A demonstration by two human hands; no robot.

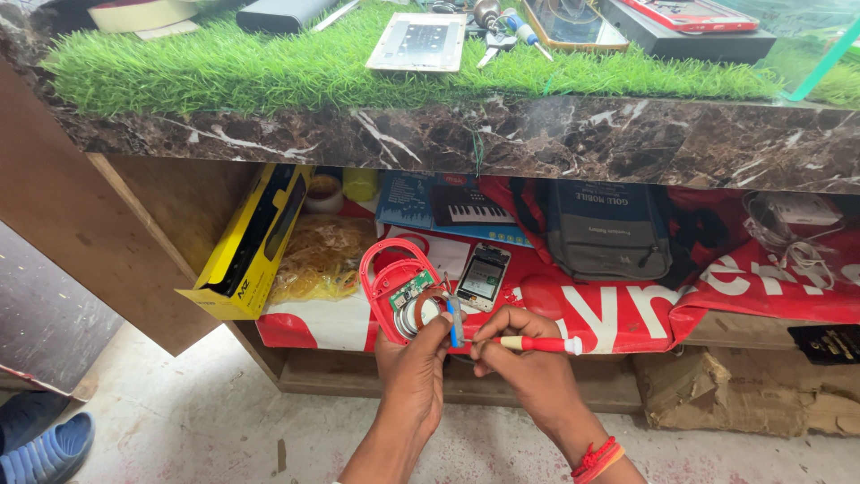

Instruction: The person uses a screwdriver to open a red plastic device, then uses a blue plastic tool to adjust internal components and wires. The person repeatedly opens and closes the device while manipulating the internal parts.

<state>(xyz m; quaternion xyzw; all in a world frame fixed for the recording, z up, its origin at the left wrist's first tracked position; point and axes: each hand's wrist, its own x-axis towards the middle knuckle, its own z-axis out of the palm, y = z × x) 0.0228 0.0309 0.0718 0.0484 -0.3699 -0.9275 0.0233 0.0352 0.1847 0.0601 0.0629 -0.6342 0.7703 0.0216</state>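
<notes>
The left hand [410, 366] gripped an opened red device [400, 289], below the worktop [502, 134] and before the shelf [627, 305]. Its circuit board [412, 289] lay bare. The right hand [520, 345] clasped a red screwdriver [537, 343], tip at the device; reassembly remained undone.

The counter [555, 134] has a polished dark marble edge with white veins, glossy and smooth, and a rough mat of green artificial grass [269, 63] on top. Below it, the shelf [161, 224] is matt brown wood, lined with a shiny red plastic banner [627, 309] beside a glossy yellow cardboard box [251, 242] and a grey cloth bag [609, 233]. The hands hold a smooth red plastic casing [385, 273] with a bare green circuit board [410, 291] and a red-handled plastic screwdriver [537, 343]; the floor [197, 412] is rough, speckled concrete.
</notes>
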